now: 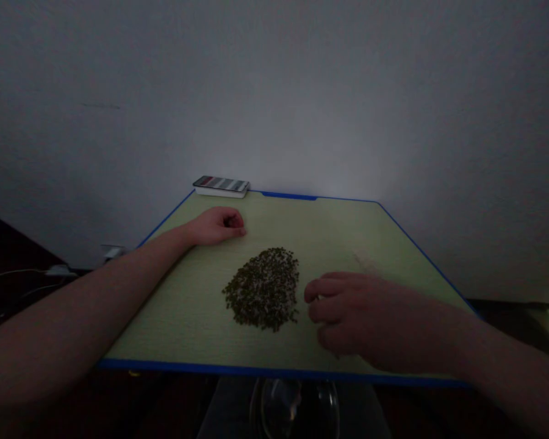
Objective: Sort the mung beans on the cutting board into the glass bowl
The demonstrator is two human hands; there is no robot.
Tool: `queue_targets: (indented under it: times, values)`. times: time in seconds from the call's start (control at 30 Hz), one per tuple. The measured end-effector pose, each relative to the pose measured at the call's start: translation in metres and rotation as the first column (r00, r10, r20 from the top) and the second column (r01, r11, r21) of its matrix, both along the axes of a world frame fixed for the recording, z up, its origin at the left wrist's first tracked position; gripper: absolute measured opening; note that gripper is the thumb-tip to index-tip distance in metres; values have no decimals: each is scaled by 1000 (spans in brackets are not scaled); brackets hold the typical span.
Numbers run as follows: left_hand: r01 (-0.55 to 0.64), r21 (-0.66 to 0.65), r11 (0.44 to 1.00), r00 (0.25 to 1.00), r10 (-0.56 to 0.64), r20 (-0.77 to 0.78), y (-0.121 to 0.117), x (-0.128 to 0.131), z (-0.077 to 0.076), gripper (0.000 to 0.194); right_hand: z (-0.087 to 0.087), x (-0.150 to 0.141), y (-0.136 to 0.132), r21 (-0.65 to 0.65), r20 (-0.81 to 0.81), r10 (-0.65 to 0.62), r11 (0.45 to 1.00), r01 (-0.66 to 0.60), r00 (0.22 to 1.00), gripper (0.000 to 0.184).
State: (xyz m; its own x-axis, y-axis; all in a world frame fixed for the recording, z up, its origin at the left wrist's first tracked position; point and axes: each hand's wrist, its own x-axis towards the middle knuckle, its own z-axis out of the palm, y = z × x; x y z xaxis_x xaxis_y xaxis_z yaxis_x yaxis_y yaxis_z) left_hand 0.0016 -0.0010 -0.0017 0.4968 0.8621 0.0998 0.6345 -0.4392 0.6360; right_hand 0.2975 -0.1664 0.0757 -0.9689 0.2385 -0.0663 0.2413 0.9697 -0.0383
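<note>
A flat pile of small green-brown grains (pixel 263 289), with paler bits among them, lies on the light table (pixel 187 323). Their exact kind is hard to tell in the dim light. Beyond the pile to the left, my left hand (pixel 217 225) rests on its side on the tabletop, loosely curled into a fist with nothing visible in its hollow. To the right of the grains is my right hand (pixel 357 317), palm down. Its bent fingers are slightly apart and point at the pile's edge without touching it; no held thing shows, and the palm side is hidden.
A phone (pixel 222 183) lies on a white box (pixel 219 192) at the table's back left corner. Below the front edge, a clear glass-like container (pixel 297 408) sits at my lap. A wall (pixel 283 97) rises behind the table. White cables (pixel 36 272) run at the left.
</note>
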Motion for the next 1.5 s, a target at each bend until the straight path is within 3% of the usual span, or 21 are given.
queue_targets:
  times: [0.1, 0.3, 0.67, 0.83, 0.93, 1.17, 1.37, 1.5]
  values:
    - [10, 4, 1000, 1000, -9, -6, -1, 1, 1, 28, -12, -3, -20, 120, 33, 29, 992, -33, 999, 11]
    - [-7, 12, 1000, 1000, 7, -16, -1, 1, 3, 30, -29, -17, -28, 168, 58, 86, 981, -94, 995, 12]
    - [1, -3, 1000, 1000, -1, -2, -1, 0, 2, 30, -36, -5, 9, 206, 100, 140, 966, -159, 985, 13]
    - [11, 2, 1000, 1000, -11, -9, 0, -1, 1, 30, -33, 8, 36, 236, 193, 88, 962, -133, 977, 13]
    - [-1, 1, 1000, 1000, 1, -16, 0, 0, 1, 30, -32, 24, 53, 215, 211, 5, 975, -51, 977, 17]
    - [-10, 16, 1000, 1000, 10, -28, 0, 0, 1, 29, -36, 59, 75, 84, 76, -126, 989, 120, 989, 19]
    - [-17, 7, 1000, 999, 18, -31, -3, 2, 5, 29, -36, 75, 86, 42, 23, -208, 977, 207, 978, 23]
    - [-10, -11, 1000, 1000, 10, -7, -3, 2, 5, 29, -25, 68, 84, 7, -123, -354, 934, 357, 927, 23]
